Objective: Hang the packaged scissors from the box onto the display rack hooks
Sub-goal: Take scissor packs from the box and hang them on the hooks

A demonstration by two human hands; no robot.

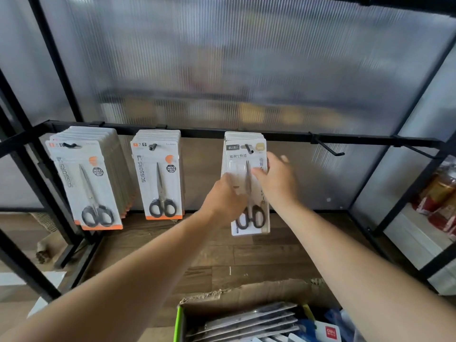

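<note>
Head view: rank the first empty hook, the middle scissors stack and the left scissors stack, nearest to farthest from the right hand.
1. The first empty hook, just right of the right hand.
2. The middle scissors stack, off to its left.
3. The left scissors stack, at the rail's far left.

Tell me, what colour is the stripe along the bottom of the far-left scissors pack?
Orange. It runs along the bottom edge of the far-left scissors pack, clearest in the head view.
</note>
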